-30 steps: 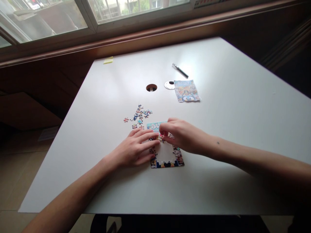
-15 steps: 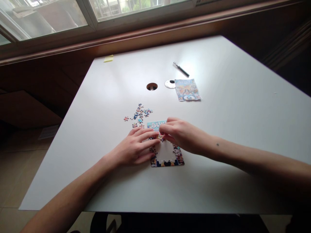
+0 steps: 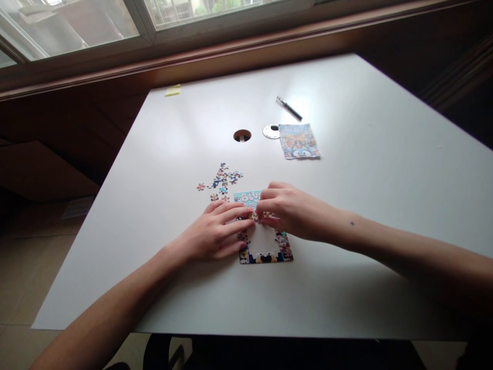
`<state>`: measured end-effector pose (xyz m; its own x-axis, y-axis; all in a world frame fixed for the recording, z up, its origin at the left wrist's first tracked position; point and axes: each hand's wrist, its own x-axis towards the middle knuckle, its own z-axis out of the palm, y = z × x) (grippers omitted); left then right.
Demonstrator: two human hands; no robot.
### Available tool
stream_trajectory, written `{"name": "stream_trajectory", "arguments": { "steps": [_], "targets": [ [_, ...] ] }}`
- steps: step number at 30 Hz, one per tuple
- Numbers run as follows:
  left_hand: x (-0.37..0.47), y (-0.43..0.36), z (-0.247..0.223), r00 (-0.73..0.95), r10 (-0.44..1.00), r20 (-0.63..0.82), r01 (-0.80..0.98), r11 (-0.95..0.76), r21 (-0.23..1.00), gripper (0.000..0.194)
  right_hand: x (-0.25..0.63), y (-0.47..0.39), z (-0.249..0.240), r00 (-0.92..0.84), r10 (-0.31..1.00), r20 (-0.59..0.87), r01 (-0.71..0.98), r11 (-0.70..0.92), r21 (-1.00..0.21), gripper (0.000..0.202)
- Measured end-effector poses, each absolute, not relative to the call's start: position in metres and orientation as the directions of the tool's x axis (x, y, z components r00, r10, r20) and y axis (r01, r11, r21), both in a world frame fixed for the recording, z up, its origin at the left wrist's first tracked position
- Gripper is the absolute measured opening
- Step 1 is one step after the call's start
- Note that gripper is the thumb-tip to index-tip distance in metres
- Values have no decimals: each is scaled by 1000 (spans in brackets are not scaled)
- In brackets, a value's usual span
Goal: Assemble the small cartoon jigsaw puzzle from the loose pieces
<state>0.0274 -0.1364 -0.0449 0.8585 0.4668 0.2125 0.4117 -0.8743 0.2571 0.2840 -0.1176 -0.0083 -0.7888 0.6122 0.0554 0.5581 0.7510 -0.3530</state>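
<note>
A jigsaw puzzle (image 3: 265, 258) with a colourful printed border and a bare pale middle lies before me. My left hand (image 3: 215, 231) rests flat over its left edge, open, with fingers stretched out and slightly apart. At the upper part of the puzzle, my right hand (image 3: 283, 208) is closed in a pinch on a small puzzle piece (image 3: 259, 220), mostly hidden by the fingertips. The two hands' fingertips are close together. Beyond my left hand lies a loose pile of puzzle pieces (image 3: 222, 177).
A creased picture sheet (image 3: 299, 141) partly covers a round metal cover (image 3: 270, 132). A pen (image 3: 289, 108) lies behind it. The white table (image 3: 162, 169) has a round cable hole (image 3: 242, 135) and a yellow sticky note (image 3: 173, 90) at its back edge.
My right hand has shifted slightly to the right, its fingertips still at the upper part of the puzzle. My left hand stays in place. The view has shifted a little.
</note>
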Motion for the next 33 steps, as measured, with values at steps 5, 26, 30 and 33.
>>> {"name": "stream_trajectory", "arguments": {
  "steps": [5,26,30,33],
  "targets": [
    [27,-136,-46,854,470,222,410,-871,270,44,284,-118,-8,-810,582,76,522,774,-359,18],
    [28,-136,-45,857,468,218,407,-872,270,44,285,-115,-6,-857,508,82,467,835,-292,20],
    [28,-136,-45,857,469,214,408,-870,276,47,285,-115,-6,-862,501,78,464,841,-276,17],
    [27,-136,-46,858,470,206,411,-870,274,47,285,-115,-7,-864,502,39,472,835,-282,18]
  ]
}}
